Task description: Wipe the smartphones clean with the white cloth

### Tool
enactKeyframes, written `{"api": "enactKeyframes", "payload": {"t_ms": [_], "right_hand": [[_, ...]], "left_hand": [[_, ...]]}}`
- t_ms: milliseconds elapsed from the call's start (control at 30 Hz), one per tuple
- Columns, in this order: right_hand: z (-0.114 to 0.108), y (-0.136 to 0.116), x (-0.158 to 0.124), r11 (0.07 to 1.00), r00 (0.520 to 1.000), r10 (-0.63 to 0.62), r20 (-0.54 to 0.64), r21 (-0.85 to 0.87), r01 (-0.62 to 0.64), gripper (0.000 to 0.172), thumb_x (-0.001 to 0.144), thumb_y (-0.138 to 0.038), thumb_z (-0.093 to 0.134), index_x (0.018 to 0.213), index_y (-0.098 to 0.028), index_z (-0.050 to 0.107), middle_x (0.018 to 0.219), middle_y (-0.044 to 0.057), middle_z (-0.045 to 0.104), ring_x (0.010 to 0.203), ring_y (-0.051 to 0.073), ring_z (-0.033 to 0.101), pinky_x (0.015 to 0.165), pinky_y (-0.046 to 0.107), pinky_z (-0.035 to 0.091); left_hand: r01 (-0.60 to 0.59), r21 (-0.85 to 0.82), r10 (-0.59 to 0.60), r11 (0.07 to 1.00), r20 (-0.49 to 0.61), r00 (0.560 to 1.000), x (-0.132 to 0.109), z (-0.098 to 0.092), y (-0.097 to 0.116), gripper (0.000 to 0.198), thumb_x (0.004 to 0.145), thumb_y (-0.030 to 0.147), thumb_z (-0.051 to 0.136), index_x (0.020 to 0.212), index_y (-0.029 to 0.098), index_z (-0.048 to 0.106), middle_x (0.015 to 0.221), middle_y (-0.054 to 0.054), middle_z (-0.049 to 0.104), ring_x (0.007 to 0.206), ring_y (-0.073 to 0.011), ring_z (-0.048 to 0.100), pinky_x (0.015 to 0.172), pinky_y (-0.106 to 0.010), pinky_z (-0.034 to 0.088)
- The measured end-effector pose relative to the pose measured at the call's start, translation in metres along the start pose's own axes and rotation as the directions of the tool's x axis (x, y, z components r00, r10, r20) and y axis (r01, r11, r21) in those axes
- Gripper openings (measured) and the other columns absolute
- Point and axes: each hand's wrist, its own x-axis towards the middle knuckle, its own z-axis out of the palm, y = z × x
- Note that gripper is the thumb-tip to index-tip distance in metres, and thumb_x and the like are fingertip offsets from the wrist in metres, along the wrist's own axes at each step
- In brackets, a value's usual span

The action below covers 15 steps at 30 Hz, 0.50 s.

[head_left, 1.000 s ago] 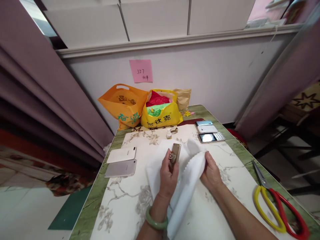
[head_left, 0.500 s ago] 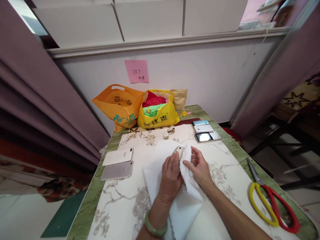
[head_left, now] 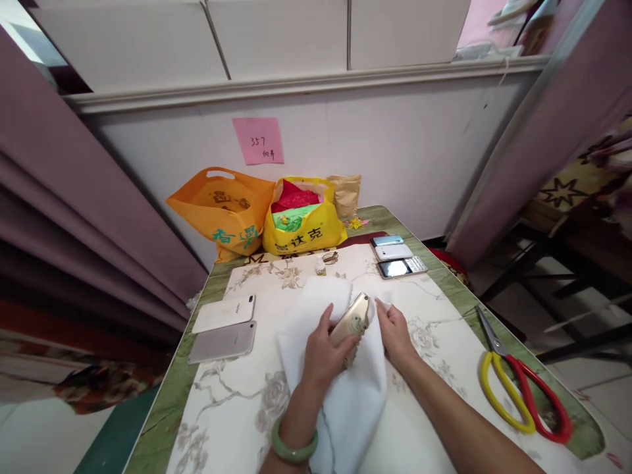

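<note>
My left hand [head_left: 323, 352] is closed round a gold phone [head_left: 353, 318] with a ring holder on its back, holding it tilted above a white cloth [head_left: 340, 388]. A green bangle [head_left: 291, 446] sits on that wrist. My right hand [head_left: 395, 332] pinches the cloth's upper edge just right of the phone, fingers pressed on the fabric. The cloth lies spread over the marble-patterned table mat [head_left: 237, 401] under both hands.
Two phones [head_left: 223, 327] lie face down at the left. Three more phones [head_left: 397, 255] lie at the back right. Yellow and red scissors [head_left: 518, 395] rest at the right edge. Orange [head_left: 224, 210] and yellow bags [head_left: 301, 224] stand against the wall, a small bottle [head_left: 320, 266] before them.
The right hand brought the cloth over the phone, then drew back to its right side. The phone now shows its back again, tilted right in my left hand. The view shifted slightly.
</note>
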Motion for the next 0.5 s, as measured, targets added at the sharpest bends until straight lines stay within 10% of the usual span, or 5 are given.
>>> {"api": "enactKeyframes", "payload": {"t_ms": [233,500], "right_hand": [[0.000,-0.014,-0.004,0.980,0.989,-0.104,0.102,-0.162,0.120,0.048,0.070,-0.058,0.072,0.094,-0.017,0.064,0.085,0.004,0.070,0.075,0.021,0.060,0.068,0.029,0.046],[0.000,-0.010,-0.003,0.949,0.992,-0.105,-0.064,-0.303,0.081,0.055,0.085,-0.064,0.046,0.056,-0.019,0.052,0.050,-0.001,0.050,0.053,0.015,0.045,0.053,0.026,0.035]], "left_hand": [[0.087,-0.306,-0.019,0.948,0.218,0.976,0.002,-0.004,0.002,0.037,0.084,0.037,0.060,0.116,0.020,0.066,0.102,-0.004,0.072,0.087,-0.0195,0.064,0.077,-0.028,0.051],[0.102,-0.302,-0.021,0.948,0.259,0.966,-0.001,-0.003,0.010,0.028,0.084,0.038,0.061,0.103,0.018,0.064,0.067,0.002,0.061,0.059,-0.0109,0.052,0.056,-0.021,0.041]]}}
